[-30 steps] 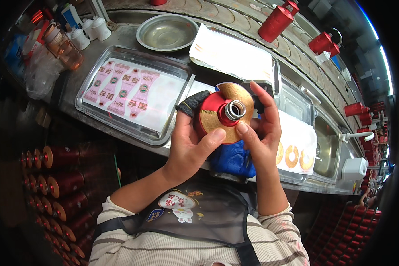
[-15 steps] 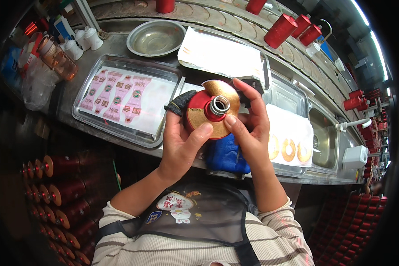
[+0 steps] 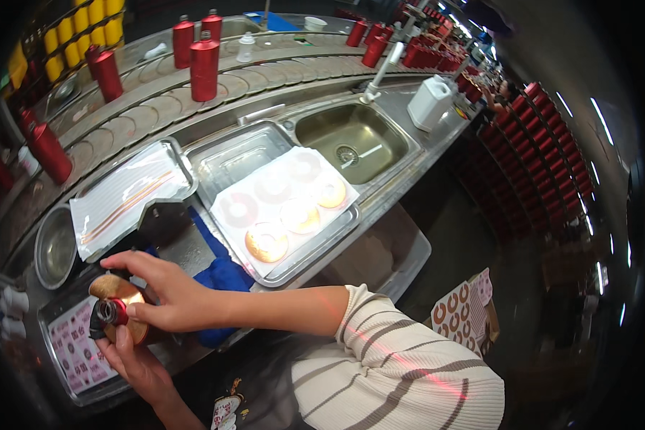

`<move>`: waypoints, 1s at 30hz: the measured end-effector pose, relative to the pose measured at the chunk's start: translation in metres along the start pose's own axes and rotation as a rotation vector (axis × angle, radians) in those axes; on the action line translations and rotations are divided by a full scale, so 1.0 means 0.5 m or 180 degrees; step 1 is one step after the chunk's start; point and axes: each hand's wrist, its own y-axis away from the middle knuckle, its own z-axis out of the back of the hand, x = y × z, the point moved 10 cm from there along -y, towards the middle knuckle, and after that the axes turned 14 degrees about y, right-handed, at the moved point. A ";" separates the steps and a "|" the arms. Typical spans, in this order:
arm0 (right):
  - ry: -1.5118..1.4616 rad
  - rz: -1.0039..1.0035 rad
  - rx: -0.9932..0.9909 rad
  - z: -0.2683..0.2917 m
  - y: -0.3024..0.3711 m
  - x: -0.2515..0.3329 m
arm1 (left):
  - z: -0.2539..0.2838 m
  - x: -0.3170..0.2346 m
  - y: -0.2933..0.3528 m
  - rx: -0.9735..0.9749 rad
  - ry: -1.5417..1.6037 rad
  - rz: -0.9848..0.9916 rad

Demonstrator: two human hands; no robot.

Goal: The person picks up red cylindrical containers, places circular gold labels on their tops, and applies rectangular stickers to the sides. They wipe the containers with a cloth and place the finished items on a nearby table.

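Note:
Both my hands are around one red bottle (image 3: 120,311), whose uncapped neck faces up toward me. A gold ring-shaped label (image 3: 115,287) lies around its shoulder, and its far part looks raised from the surface. My right hand (image 3: 166,295) grips the bottle's right side, thumb beside the neck and forefinger stretched along the far side. From below, my left hand (image 3: 137,364) holds the bottle, with its thumb near the neck and a black cover on a finger. The bottle's body is mostly hidden by my hands.
Beside my hands lies a metal tray (image 3: 80,401) with pink labels. A blue cloth (image 3: 226,278) is to the right. Beyond it, a white sheet (image 3: 254,188) with gold rings rests on another tray. Farther are a sink (image 3: 388,143), white jug (image 3: 430,106) and conveyor (image 3: 154,92) carrying red bottles.
The view has swung to the right, so my hands and the bottle now appear at the lower left. Both hands still hold the bottle. The sink and a box with label sheets now show.

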 end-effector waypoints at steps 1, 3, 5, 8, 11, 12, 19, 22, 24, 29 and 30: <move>-0.0009 0.0001 0.0030 -0.002 0.002 -0.001 | 0.006 0.001 0.000 -0.0063 -0.0033 -0.0030; -0.0043 -0.0044 0.0080 -0.004 0.007 -0.002 | 0.027 0.007 -0.003 -0.0085 -0.0029 -0.0036; 0.0027 0.0010 -0.0028 -0.001 0.005 -0.003 | 0.013 0.006 -0.005 -0.0167 -0.0112 0.0029; 0.0050 0.0056 -0.0097 -0.006 0.004 0.001 | 0.017 -0.001 -0.004 -0.0359 -0.0233 0.0069; 0.0097 0.0034 -0.0002 0.002 0.007 0.013 | 0.015 -0.006 -0.006 -0.0218 -0.0501 0.0076; 0.0091 0.0051 -0.0023 0.002 0.006 0.015 | 0.019 -0.012 0.000 -0.0178 -0.0485 -0.0128; 0.0151 0.0031 0.0041 0.003 0.009 0.005 | -0.034 -0.057 0.068 0.0378 -0.2607 -0.1667; 0.0192 0.0081 0.0013 0.004 0.012 0.013 | 0.061 -0.034 0.046 0.0040 -0.1933 -0.1405; 0.0174 0.0120 -0.0003 0.007 0.007 0.011 | 0.093 -0.023 0.032 -0.0144 -0.1815 -0.1127; 0.0036 0.0082 0.0080 -0.003 0.008 0.008 | 0.128 -0.032 0.009 -0.0679 -0.1768 -0.0749; 0.0030 0.0080 0.0074 0.000 0.008 0.009 | 0.123 -0.034 0.009 -0.0799 -0.1709 -0.0680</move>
